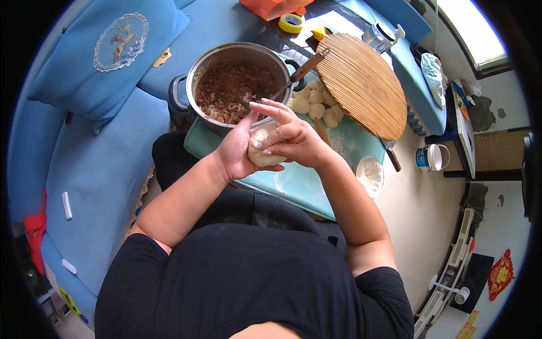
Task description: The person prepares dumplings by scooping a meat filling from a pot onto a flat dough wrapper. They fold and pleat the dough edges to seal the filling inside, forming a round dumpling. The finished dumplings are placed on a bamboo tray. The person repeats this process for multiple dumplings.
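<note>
A pale ball of dough (257, 147) sits between the two hands, above the desk (288, 187) and near its left end. The left hand (235, 149) cups it from the left and below, the thumb raised along its far side. The right hand (299, 135) grasps it from the right, fingers bent over the top and tips pressed against it. So both hands are on the dough; white dust shows on the fingers.

Just beyond the hands, toward the desk's far left corner, stands a two-handled metal pot (190, 85) with crumbly brown filling (226, 90) in it. A utensil with a brown handle (311, 64) leans out over the pot's right rim.

Right of the pot, several dough pieces (316, 97) lie together near the desk's far edge, a wooden stick (322, 133) just beside them. A round slatted board (364, 85) partly hides them, reaching over the far right corner; its support cannot be made out. Near the right edge is a bowl (380, 182) coated with white powder.

Farther out, a blue sofa (107, 164) runs along the left, and a white bucket (435, 158) stands on the floor at right.
</note>
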`<act>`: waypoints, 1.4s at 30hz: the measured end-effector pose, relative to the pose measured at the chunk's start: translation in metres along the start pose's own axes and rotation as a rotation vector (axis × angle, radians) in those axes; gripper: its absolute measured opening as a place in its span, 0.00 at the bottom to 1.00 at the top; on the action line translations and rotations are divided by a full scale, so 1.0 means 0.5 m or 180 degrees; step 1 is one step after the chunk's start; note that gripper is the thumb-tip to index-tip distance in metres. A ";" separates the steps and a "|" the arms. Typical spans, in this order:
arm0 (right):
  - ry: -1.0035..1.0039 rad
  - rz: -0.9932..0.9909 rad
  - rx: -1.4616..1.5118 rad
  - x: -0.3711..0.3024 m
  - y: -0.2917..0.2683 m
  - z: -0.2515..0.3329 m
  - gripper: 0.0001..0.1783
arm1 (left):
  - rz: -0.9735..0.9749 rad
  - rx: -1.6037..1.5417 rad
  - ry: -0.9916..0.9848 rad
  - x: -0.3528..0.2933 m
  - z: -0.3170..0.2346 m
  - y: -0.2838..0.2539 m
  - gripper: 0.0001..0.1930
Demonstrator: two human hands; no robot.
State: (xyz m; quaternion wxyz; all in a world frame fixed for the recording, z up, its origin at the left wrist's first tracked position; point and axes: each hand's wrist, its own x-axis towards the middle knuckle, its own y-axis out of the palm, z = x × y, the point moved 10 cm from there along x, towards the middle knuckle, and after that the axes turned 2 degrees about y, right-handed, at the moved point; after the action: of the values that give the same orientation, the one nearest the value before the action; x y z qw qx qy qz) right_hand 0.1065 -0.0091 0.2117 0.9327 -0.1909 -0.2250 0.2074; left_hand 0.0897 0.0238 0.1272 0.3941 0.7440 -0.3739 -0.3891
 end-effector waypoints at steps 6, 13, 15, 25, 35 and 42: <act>-0.0085 -0.0034 -0.0220 -0.018 0.003 0.002 0.10 | 0.0016 -0.0066 -0.0077 0.002 0.012 -0.010 0.33; 0.0603 -0.0070 0.0973 -0.063 -0.037 -0.036 0.24 | 0.0356 -0.0064 -0.0137 -0.002 0.010 0.016 0.35; 0.0691 -0.0082 0.0858 -0.072 -0.038 -0.040 0.23 | 0.0426 -0.0070 -0.0132 0.000 0.012 0.022 0.35; 0.0488 -0.0751 0.0898 -0.094 -0.054 -0.056 0.09 | 0.0384 -0.0133 -0.0198 0.010 0.021 0.026 0.36; 0.0945 -0.0911 0.1869 -0.100 -0.038 -0.062 0.13 | 0.0654 -0.0489 -0.0119 0.008 0.023 0.041 0.36; 0.1228 -0.0873 0.2556 -0.116 -0.002 -0.094 0.21 | 0.0247 -0.0041 -0.0185 0.021 0.040 0.021 0.36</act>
State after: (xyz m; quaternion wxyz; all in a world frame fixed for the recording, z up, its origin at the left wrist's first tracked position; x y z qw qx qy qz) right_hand 0.0832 -0.0495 0.1539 0.9764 0.1818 0.0274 0.1135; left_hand 0.0743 0.0045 0.1258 0.4026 0.7148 -0.4112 -0.3974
